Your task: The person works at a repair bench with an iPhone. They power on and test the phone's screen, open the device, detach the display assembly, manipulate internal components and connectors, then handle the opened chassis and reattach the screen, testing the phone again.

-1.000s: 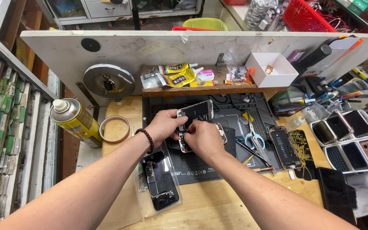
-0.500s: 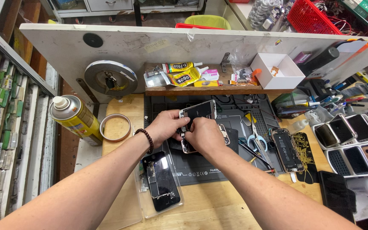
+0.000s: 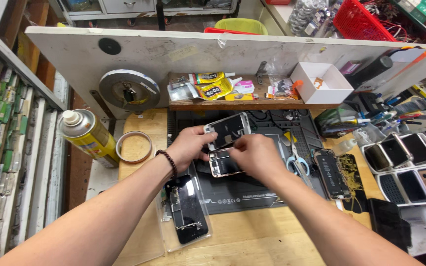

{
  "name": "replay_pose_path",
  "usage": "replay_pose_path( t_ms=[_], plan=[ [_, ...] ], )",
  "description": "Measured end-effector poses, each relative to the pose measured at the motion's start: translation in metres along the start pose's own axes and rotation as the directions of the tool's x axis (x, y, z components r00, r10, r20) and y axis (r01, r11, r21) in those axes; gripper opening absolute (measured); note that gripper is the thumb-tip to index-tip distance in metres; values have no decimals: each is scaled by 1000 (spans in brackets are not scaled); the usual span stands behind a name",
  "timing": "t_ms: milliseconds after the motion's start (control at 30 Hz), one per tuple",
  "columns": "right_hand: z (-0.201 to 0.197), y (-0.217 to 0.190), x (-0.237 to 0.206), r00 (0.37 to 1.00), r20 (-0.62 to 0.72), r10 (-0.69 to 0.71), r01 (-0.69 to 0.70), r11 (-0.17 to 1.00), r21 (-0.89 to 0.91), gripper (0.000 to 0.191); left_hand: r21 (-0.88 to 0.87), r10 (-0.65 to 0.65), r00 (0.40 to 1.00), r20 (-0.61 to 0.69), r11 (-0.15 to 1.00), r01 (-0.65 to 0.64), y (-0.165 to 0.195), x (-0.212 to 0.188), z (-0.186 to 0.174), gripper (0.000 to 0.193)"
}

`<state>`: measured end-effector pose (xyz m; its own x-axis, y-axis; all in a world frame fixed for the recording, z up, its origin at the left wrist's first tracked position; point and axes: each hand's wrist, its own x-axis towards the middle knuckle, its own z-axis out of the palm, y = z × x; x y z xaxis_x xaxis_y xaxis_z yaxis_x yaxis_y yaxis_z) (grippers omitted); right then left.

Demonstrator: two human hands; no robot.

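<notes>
Head view, dark repair mat (image 3: 252,189) on wooden bench, yellow spray can (image 3: 88,136) far left, left hand (image 3: 189,148) and right hand (image 3: 256,155) both pinching opened phone (image 3: 226,147) – screen half lifted, body low over mat – scissors (image 3: 298,160) just right.

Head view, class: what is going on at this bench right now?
A person is working on an opened phone over a dark mat. The left hand props up its lifted screen panel, while the right hand works at the body beneath. A yellow spray can stands to the left.
</notes>
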<state>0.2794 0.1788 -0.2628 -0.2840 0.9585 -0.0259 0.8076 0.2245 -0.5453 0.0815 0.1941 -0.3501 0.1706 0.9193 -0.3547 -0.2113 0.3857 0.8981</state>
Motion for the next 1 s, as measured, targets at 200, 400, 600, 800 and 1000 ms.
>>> replay_pose_path(
  t_ms=[200, 400, 600, 800, 1000],
  plan=[
    [-73, 34, -28, 935, 124, 333, -355, 860, 366, 28, -192, -82, 996, 43, 977, 88, 13, -37, 24, 16],
    [-112, 41, -52, 947, 251, 199, -319, 512, 797, 40, -430, -205, 946, 253, 852, 299, 41, -82, 56, 10],
    [-135, 37, -59, 940, 258, 222, -325, 357, 876, 30, -508, -208, 960, 186, 816, 275, 74, -92, 87, 17],
    [-147, 43, -67, 904, 295, 310, -375, 243, 895, 27, -456, -225, 973, -58, 873, 174, 101, -116, 122, 43],
    [-145, 52, -69, 843, 389, 372, -455, 107, 884, 20, 169, 375, 920, -117, 920, -353, 112, -130, 139, 52]
  ],
)
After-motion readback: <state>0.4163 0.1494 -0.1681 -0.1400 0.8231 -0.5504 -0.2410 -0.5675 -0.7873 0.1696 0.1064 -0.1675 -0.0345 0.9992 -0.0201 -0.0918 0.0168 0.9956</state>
